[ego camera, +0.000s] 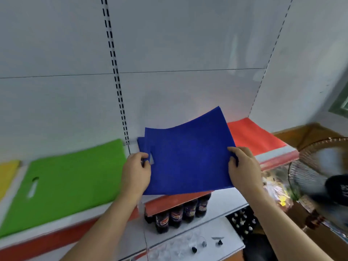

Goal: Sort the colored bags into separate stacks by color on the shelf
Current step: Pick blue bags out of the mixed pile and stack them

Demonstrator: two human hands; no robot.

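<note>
A blue bag [188, 157] is held flat and slightly curled over the shelf's middle. My left hand [136, 171] grips its left edge by the handle cut-out. At the bag's right edge my right hand [243, 166] pinches it. Another blue bag edge [140, 144] peeks out underneath at the left. A green bag [71, 181] with a handle slot lies flat to the left. Beyond that, a yellow bag [7, 174] shows at the frame's left edge. A red bag [252, 136] lies on the shelf at the right, partly hidden by the blue one.
The white shelf [273, 157] has a red front strip and a white back panel with slotted uprights [116, 81]. Below stand dark drink bottles [178, 213] and small items on a lower shelf. A standing fan [320, 176] is close on the right.
</note>
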